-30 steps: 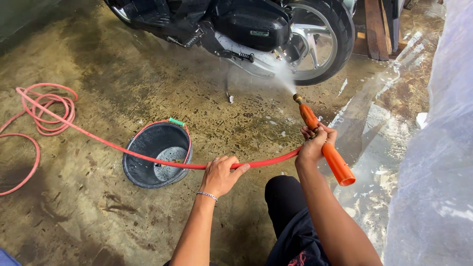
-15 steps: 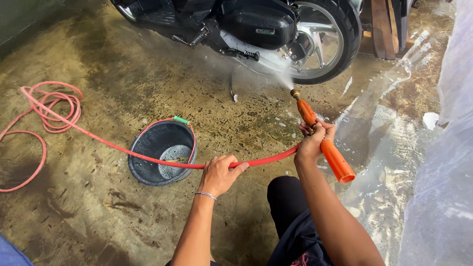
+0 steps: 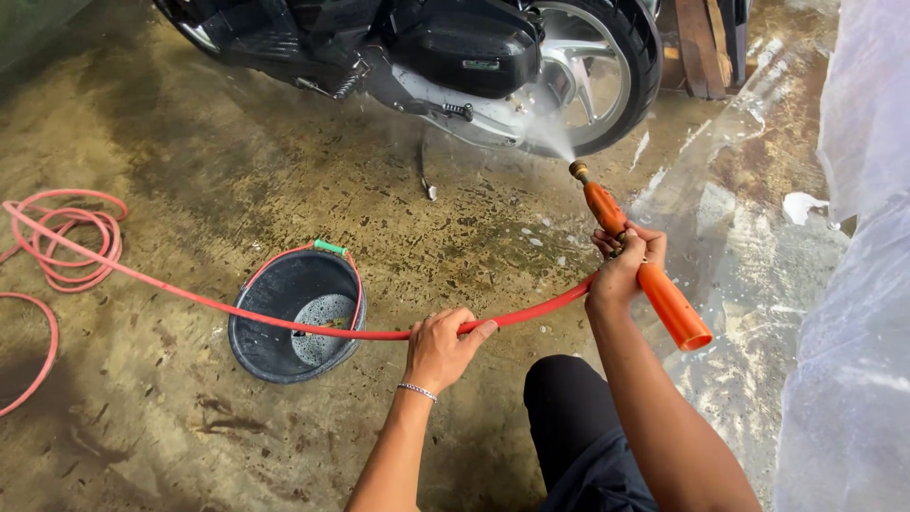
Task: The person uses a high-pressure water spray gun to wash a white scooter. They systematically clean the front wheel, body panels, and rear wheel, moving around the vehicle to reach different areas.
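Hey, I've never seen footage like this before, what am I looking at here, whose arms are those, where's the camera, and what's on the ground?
There is no machine here: the camera sits on a person's head and looks down, so the two bare arms reaching in from the bottom are that person's own. A dark-clad knee shows between them.

The right hand grips an orange spray nozzle whose brass tip sends a fan of water at the rear wheel of a black scooter. The left hand, with a thin bracelet at the wrist, holds the red hose that feeds the nozzle.

On the wet concrete floor the hose runs across a black bucket with some foamy water inside and ends in loose coils at the left. A sheet of clear plastic hangs at the right edge.
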